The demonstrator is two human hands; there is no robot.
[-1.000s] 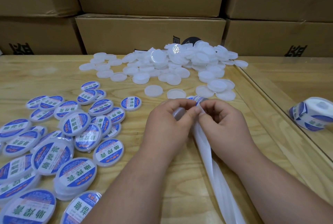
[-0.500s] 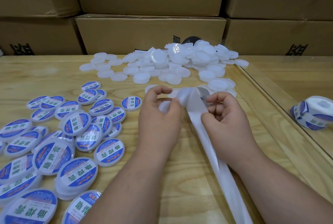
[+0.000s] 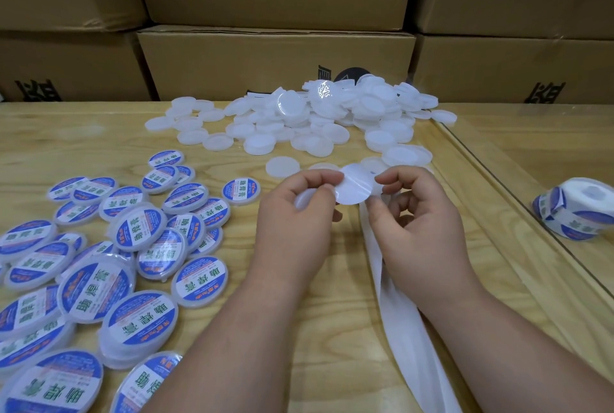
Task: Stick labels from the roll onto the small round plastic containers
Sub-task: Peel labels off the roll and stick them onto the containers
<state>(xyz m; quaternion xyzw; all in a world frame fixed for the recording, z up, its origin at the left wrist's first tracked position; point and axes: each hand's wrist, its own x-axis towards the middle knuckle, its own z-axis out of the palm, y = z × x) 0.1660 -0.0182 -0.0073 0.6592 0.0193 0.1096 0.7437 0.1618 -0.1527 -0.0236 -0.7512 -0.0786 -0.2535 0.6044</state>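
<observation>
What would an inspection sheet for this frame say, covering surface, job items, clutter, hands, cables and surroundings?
Surface: light wooden table; a glass sheet edge runs along its right side.
Job's things: labelled containers spread at left; unlabelled white containers heaped at the back; label roll on its side at right; white backing strip trailing toward the viewer.
Clutter: nothing seen.
Hands: left hand grips a white container and pinches one edge of a round label, seen from its white side; right hand pinches the other edge.
Cables: nothing seen.
Surroundings: stacked cardboard boxes behind the table.
</observation>
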